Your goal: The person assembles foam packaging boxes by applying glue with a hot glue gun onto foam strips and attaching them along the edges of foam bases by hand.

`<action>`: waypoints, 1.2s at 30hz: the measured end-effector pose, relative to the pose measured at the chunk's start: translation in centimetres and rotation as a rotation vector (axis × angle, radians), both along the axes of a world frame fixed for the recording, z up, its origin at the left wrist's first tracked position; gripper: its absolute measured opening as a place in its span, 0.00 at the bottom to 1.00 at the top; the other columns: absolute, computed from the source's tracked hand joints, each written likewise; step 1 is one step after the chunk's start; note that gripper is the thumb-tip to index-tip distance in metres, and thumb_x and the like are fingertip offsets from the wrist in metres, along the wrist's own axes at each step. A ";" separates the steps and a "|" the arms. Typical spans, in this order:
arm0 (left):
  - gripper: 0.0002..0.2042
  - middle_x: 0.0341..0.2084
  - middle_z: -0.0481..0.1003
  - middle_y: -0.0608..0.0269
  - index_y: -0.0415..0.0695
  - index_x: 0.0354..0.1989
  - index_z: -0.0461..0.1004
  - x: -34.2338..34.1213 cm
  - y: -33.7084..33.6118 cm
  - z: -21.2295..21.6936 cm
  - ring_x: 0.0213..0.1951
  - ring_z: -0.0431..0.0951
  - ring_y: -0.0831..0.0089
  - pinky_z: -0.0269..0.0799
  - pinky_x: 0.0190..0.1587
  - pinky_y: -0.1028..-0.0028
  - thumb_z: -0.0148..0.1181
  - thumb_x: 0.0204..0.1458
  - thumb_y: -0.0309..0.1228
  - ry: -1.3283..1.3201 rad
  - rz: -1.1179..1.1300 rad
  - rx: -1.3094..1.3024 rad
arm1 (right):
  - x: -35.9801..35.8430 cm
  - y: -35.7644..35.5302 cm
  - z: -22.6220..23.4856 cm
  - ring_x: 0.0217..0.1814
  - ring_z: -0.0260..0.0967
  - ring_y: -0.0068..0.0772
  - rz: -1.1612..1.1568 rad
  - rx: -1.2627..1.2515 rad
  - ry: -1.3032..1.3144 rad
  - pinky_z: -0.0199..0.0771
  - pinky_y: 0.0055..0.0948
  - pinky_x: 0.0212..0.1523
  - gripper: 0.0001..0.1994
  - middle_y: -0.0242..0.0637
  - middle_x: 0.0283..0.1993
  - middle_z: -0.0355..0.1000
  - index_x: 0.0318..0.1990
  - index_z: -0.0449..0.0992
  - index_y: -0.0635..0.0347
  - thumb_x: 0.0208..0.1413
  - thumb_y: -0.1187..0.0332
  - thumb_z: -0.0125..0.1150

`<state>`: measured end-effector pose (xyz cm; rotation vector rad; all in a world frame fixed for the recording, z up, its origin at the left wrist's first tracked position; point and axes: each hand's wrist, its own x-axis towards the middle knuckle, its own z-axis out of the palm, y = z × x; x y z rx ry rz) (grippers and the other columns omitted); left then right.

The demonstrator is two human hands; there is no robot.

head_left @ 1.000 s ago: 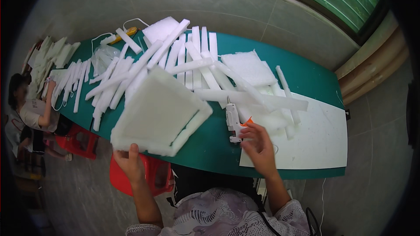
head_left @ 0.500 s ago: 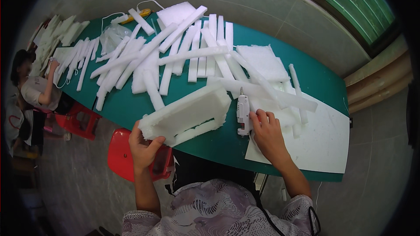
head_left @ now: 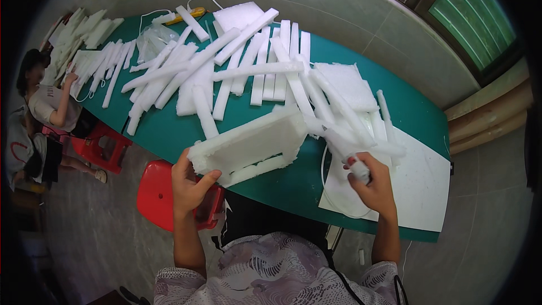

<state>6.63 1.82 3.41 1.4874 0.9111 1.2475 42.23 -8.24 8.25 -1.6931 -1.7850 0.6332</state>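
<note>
— White foam box (head_left: 243,144): where, and how far along?
— In the left hand (head_left: 192,192), tilted above the bench (head_left: 406,101) by its near edge. Apparently part-built, with walls raised, a gap open along the near side, and many loose strips (head_left: 257,71) left over.
— And the pose?
— Left: thumb over the near rim, fingers gripping behind the end wall. Right hand (head_left: 372,183): fingers wrapped round the glue gun (head_left: 341,146), nozzle angled forward and leftward.

Looks like rough, matt foam in tray (head_left: 244,139) and strips (head_left: 257,71); plastic in glue gun (head_left: 341,146), smooth plastic in red stool (head_left: 154,193).
</note>
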 end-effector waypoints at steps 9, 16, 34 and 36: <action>0.23 0.38 0.75 0.60 0.34 0.47 0.69 0.0 -0.1 0.1 0.42 0.74 0.73 0.67 0.49 0.73 0.69 0.42 0.26 0.003 0.004 -0.015 | 0.3 0.9 3.1 0.30 0.76 0.35 -0.103 -0.015 0.736 0.71 0.22 0.20 0.19 0.50 0.45 0.73 0.55 0.63 0.69 0.56 0.73 0.51; 0.24 0.38 0.75 0.60 0.34 0.48 0.68 0.1 0.0 -0.5 0.43 0.73 0.73 0.67 0.49 0.72 0.69 0.42 0.27 -0.016 0.010 -0.015 | 1.8 0.9 3.3 0.19 0.70 0.24 -0.264 -0.175 0.256 0.66 0.19 0.16 0.19 0.42 0.39 0.75 0.53 0.66 0.71 0.57 0.68 0.54; 0.25 0.40 0.74 0.60 0.34 0.49 0.68 0.0 0.1 -0.7 0.44 0.73 0.73 0.67 0.49 0.73 0.70 0.41 0.25 -0.004 0.053 0.000 | 0.2 1.6 3.2 0.12 0.63 0.23 0.097 -0.067 0.882 0.62 0.19 0.13 0.22 0.50 0.37 0.75 0.54 0.64 0.72 0.56 0.66 0.51; 0.25 0.40 0.74 0.60 0.34 0.49 0.68 -0.1 0.0 -0.6 0.43 0.73 0.73 0.68 0.49 0.73 0.70 0.41 0.25 -0.016 0.027 -0.018 | -0.5 1.9 3.4 0.13 0.61 0.20 0.087 -0.101 0.855 0.60 0.19 0.13 0.21 0.48 0.35 0.74 0.54 0.65 0.72 0.56 0.66 0.52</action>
